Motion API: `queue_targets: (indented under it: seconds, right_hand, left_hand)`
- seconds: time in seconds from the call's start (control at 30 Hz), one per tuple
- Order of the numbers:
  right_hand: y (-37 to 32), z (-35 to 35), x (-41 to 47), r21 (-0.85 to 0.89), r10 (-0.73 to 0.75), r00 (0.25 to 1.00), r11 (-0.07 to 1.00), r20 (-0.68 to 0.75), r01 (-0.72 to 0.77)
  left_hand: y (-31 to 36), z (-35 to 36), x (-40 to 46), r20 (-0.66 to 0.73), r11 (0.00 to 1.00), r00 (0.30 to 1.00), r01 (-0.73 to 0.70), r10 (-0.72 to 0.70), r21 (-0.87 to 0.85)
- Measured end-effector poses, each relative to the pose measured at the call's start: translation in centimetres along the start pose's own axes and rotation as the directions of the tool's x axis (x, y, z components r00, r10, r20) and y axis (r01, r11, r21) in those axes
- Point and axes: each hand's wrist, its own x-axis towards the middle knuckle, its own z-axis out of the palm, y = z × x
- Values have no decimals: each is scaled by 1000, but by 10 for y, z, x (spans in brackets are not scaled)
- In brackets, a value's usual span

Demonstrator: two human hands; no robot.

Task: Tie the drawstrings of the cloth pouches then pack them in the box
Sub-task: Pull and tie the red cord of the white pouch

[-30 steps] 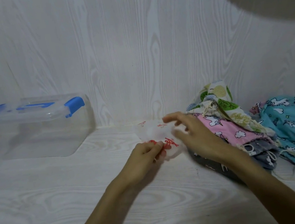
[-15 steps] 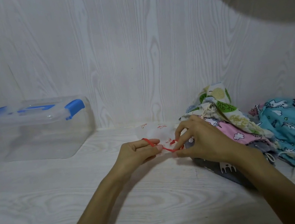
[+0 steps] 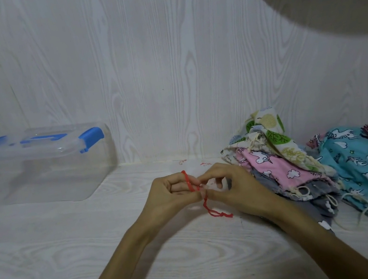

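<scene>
Head view, left hand (image 3: 172, 193) and right hand (image 3: 231, 188) grips pinching red drawstring (image 3: 205, 202)

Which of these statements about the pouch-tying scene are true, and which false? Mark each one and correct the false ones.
1. A red drawstring loops over the left hand. True.
2. The clear box has its lid off. False: the lid with blue latches sits on the box.
3. The pile of pouches lies to the right of the hands. True.
4. The right hand rests flat on the table. False: its fingers are curled at the drawstring, close to the left hand.
5. A blue pouch is already inside the box. False: it lies on the table at far right, and nothing shows inside the box.
</scene>
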Motion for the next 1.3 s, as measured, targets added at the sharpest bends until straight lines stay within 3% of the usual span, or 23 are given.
queue_targets:
  seconds: [0.1, 0.2, 0.3, 0.5, 0.7, 0.87, 0.93, 0.97, 1.07, 1.3]
  right_hand:
    - [-3, 4, 0, 44, 25, 995, 999, -94, -21]
    - [-5, 3, -1, 41, 63, 988, 997, -144, -58]
    - [-7, 2, -3, 52, 78, 987, 996, -142, -71]
    - [-7, 5, -4, 121, 129, 989, 985, -66, -120]
    - [-11, 9, -2, 302, 280, 960, 913, 22, -273]
    - [-12, 10, -2, 351, 269, 963, 902, -3, -251]
    - [-8, 9, -1, 210, 217, 967, 960, -133, -186]
    - [-4, 7, 0, 39, 138, 963, 990, -231, -133]
    - [10, -2, 2, -455, -155, 904, 889, -398, -48]
    - [21, -6, -2, -736, -275, 916, 677, -291, -31]
  left_hand:
    - [1, -1, 0, -27, 998, 998, -52, 53, 41]
    - [0, -3, 2, -162, 985, 975, -132, 149, 112]
    - [-3, -6, 3, -305, 964, 924, -174, 231, 203]
    - [-10, -7, 4, -375, 918, 878, -155, 297, 365]
    - [-14, -1, 4, -325, 910, 893, -182, 312, 373]
    - [-16, -2, 4, -255, 916, 914, -225, 316, 332]
    - [-14, -3, 4, -195, 925, 936, -226, 293, 307]
    - [-13, -5, 5, -199, 929, 938, -218, 284, 298]
    - [-14, -18, 10, -344, 944, 902, -165, 262, 286]
    - [-23, -29, 16, -335, 954, 933, -30, 134, 298]
